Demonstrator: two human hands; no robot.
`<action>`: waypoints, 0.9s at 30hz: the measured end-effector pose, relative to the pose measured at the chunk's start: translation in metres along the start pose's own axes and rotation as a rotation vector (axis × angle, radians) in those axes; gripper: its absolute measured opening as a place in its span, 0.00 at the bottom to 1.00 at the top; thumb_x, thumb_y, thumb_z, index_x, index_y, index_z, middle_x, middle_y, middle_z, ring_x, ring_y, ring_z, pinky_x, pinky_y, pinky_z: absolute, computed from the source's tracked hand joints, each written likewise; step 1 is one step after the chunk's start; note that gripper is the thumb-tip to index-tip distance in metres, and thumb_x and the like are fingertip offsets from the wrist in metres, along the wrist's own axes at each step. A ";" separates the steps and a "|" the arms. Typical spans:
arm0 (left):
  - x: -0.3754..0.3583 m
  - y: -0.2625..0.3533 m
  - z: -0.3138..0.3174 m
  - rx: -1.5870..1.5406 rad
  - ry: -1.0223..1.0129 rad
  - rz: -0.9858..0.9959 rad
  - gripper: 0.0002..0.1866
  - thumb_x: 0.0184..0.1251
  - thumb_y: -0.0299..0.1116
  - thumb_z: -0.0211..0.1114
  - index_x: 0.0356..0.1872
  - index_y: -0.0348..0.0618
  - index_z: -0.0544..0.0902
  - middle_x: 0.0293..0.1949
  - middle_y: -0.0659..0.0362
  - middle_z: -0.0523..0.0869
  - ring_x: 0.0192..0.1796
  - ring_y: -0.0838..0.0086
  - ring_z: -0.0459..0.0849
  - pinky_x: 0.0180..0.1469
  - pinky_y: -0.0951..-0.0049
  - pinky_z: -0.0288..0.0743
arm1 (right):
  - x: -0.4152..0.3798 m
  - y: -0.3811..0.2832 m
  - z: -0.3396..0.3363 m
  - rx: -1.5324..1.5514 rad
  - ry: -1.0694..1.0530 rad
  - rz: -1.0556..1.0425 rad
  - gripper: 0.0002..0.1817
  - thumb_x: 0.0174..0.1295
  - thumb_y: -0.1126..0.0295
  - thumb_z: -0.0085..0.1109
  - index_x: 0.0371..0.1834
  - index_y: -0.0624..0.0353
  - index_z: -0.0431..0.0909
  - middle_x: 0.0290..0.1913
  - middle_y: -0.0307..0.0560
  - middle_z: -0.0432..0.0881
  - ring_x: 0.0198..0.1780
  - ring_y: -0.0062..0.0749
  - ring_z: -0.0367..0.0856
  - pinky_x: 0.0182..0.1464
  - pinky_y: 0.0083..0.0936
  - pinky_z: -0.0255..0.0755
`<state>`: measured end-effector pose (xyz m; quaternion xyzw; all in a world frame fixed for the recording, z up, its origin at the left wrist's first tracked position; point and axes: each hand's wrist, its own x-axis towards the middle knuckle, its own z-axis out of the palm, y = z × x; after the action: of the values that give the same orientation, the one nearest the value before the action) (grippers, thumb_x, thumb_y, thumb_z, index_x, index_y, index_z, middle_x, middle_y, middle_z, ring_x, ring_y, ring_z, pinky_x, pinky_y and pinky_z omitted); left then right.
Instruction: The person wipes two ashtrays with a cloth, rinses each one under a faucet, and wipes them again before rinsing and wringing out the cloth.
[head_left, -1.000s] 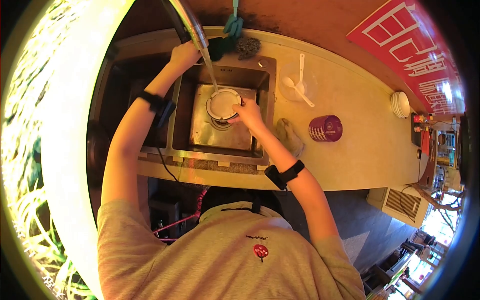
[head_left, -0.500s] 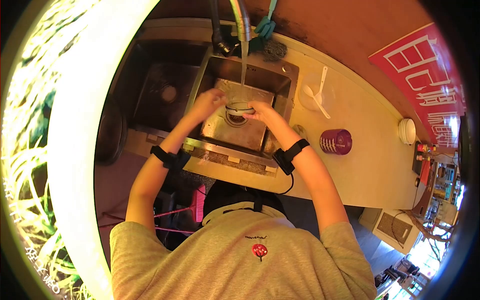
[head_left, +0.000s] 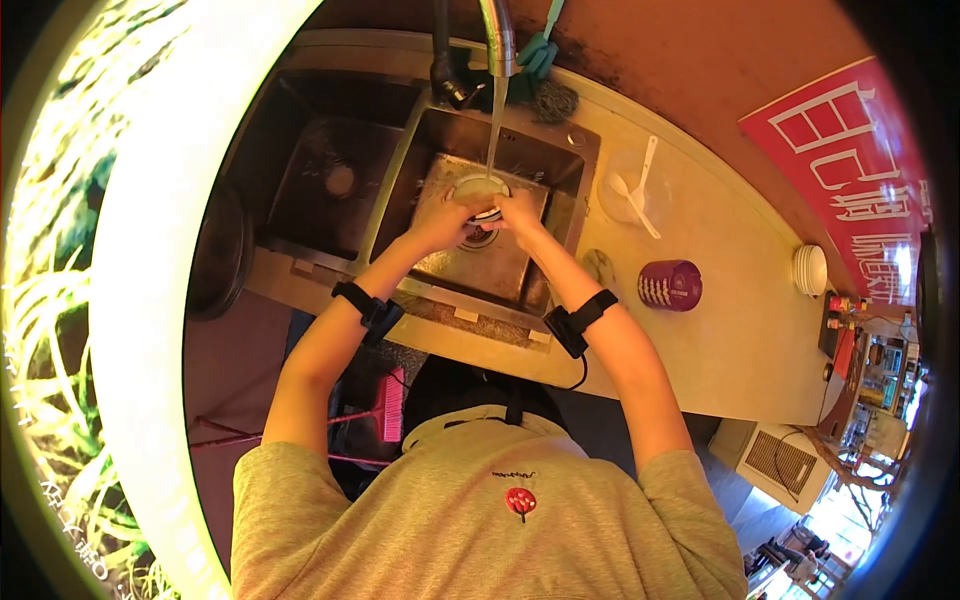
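Note:
Over the right basin of the sink (head_left: 400, 185), a small white bowl (head_left: 481, 186) is held under the water running from the faucet (head_left: 499, 50). My left hand (head_left: 440, 222) grips the bowl's left and near side. On the right side of the bowl, my right hand (head_left: 517, 214) has its fingers closed on the rim. The bowl is tilted, with its round face toward the stream. Below the hands, the drain shows in part at the basin's bottom.
On the right counter (head_left: 740, 350) are white spoons (head_left: 640, 190) on a clear round lid, a purple container (head_left: 670, 286) and stacked white bowls (head_left: 810, 270). A scouring pad (head_left: 555, 101) and a teal brush (head_left: 536, 55) sit behind the basin. A dark pan (head_left: 222, 262) is at left.
My left hand has moved right and closed on the bowl, which is now tilted and raised into the stream. My right hand keeps its hold.

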<state>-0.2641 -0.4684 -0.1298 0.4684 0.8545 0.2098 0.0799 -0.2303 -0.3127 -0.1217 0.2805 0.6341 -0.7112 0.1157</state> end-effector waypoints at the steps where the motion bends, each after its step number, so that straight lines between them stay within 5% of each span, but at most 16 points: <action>1: -0.001 0.002 -0.004 0.023 0.017 -0.005 0.27 0.50 0.37 0.65 0.55 0.52 0.71 0.50 0.60 0.78 0.49 0.65 0.78 0.66 0.54 0.51 | 0.000 0.002 -0.001 0.000 -0.011 -0.022 0.12 0.57 0.76 0.44 0.38 0.79 0.70 0.33 0.56 0.77 0.31 0.40 0.81 0.27 0.26 0.81; 5: 0.000 0.008 -0.013 0.162 0.095 -0.017 0.22 0.49 0.35 0.64 0.49 0.50 0.75 0.46 0.59 0.79 0.44 0.66 0.80 0.56 0.56 0.63 | 0.003 0.009 -0.001 0.068 0.026 -0.031 0.13 0.57 0.76 0.43 0.39 0.79 0.70 0.35 0.58 0.77 0.32 0.41 0.82 0.28 0.27 0.82; 8: 0.000 0.011 -0.024 0.169 -0.031 -0.048 0.18 0.48 0.30 0.65 0.44 0.47 0.77 0.45 0.62 0.79 0.48 0.71 0.76 0.53 0.61 0.62 | -0.003 -0.003 -0.001 0.107 0.059 -0.017 0.13 0.56 0.77 0.43 0.39 0.79 0.70 0.35 0.58 0.77 0.32 0.42 0.81 0.29 0.28 0.83; 11: -0.004 0.014 -0.028 0.078 0.129 0.101 0.12 0.45 0.28 0.66 0.34 0.44 0.77 0.38 0.62 0.77 0.45 0.69 0.75 0.46 0.65 0.62 | -0.003 -0.003 0.001 0.091 0.072 0.000 0.13 0.55 0.77 0.44 0.38 0.79 0.70 0.35 0.59 0.76 0.30 0.41 0.81 0.26 0.26 0.81; 18: 0.011 0.001 -0.038 -0.283 0.251 0.163 0.15 0.43 0.29 0.68 0.32 0.42 0.73 0.31 0.57 0.73 0.40 0.62 0.72 0.48 0.65 0.62 | 0.029 0.014 -0.020 0.233 -0.140 0.248 0.14 0.57 0.74 0.45 0.40 0.76 0.67 0.33 0.59 0.76 0.24 0.33 0.78 0.17 0.19 0.70; 20: 0.012 -0.005 -0.048 -0.269 0.182 0.182 0.16 0.42 0.30 0.69 0.33 0.42 0.73 0.32 0.56 0.74 0.40 0.59 0.72 0.47 0.65 0.63 | 0.047 0.028 -0.034 0.373 -0.252 0.370 0.15 0.61 0.71 0.42 0.44 0.75 0.66 0.35 0.60 0.75 0.27 0.35 0.78 0.22 0.21 0.73; 21: 0.013 -0.007 -0.047 -0.333 0.133 0.142 0.16 0.45 0.30 0.69 0.34 0.41 0.73 0.34 0.57 0.75 0.40 0.66 0.74 0.45 0.69 0.64 | 0.052 0.031 -0.038 0.443 -0.308 0.430 0.16 0.63 0.69 0.41 0.45 0.75 0.65 0.36 0.61 0.75 0.29 0.35 0.79 0.24 0.21 0.74; 24: 0.017 -0.013 -0.030 -0.667 0.015 -0.064 0.14 0.53 0.33 0.67 0.36 0.40 0.73 0.37 0.59 0.77 0.41 0.76 0.74 0.43 0.74 0.67 | 0.010 -0.009 -0.016 0.360 -0.122 0.350 0.18 0.66 0.64 0.38 0.50 0.71 0.63 0.44 0.59 0.73 0.38 0.36 0.78 0.35 0.25 0.76; 27: 0.016 0.001 -0.036 -1.128 0.023 -0.305 0.15 0.61 0.38 0.62 0.40 0.37 0.73 0.39 0.60 0.78 0.42 0.81 0.74 0.45 0.77 0.67 | 0.005 -0.012 -0.015 0.235 -0.156 0.136 0.21 0.68 0.59 0.38 0.53 0.66 0.64 0.50 0.53 0.71 0.47 0.34 0.76 0.45 0.29 0.74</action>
<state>-0.2842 -0.4647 -0.0959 0.2227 0.6692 0.6235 0.3372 -0.2366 -0.2949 -0.1150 0.2785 0.5152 -0.7906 0.1788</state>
